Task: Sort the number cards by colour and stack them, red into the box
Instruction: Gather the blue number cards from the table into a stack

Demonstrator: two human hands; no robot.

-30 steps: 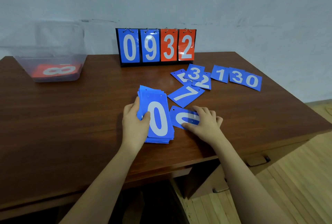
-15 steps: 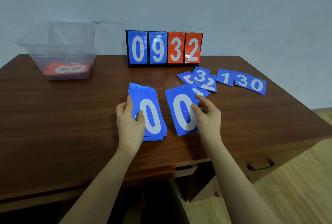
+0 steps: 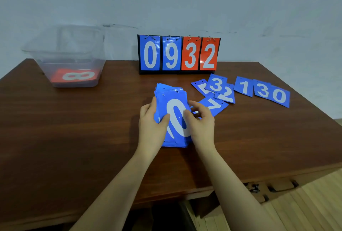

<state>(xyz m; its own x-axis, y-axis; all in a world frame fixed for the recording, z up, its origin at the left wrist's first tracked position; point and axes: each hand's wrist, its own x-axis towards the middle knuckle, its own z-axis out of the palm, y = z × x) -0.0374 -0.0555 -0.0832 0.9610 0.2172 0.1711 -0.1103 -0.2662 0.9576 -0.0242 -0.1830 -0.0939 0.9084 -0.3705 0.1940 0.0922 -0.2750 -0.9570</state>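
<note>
A stack of blue number cards (image 3: 171, 93) lies in the middle of the wooden table (image 3: 74, 129), a blue 0 card (image 3: 176, 117) on top. My left hand (image 3: 152, 125) holds the stack's left edge, thumb over the top. My right hand (image 3: 200, 121) pinches the 0 card's right edge against the stack. Loose blue cards lie to the right: a 7 (image 3: 215, 105), a 3 (image 3: 216, 83), a 2 (image 3: 226, 93), a 1 (image 3: 244, 86), another 3 (image 3: 262, 90) and a 0 (image 3: 279, 95). A clear plastic box (image 3: 70, 45) at the far left holds a red 8 card (image 3: 77, 76).
A flip scoreboard (image 3: 178, 54) stands at the table's back edge, showing blue 0 and 9, red 3 and 2. The table's right edge falls away to a wooden floor (image 3: 314, 203). A drawer handle (image 3: 282, 187) shows under the front edge.
My right hand lifted a blue 0 card from the table beside the stack and carried it left onto the stack. My left hand kept hold of the stack.
</note>
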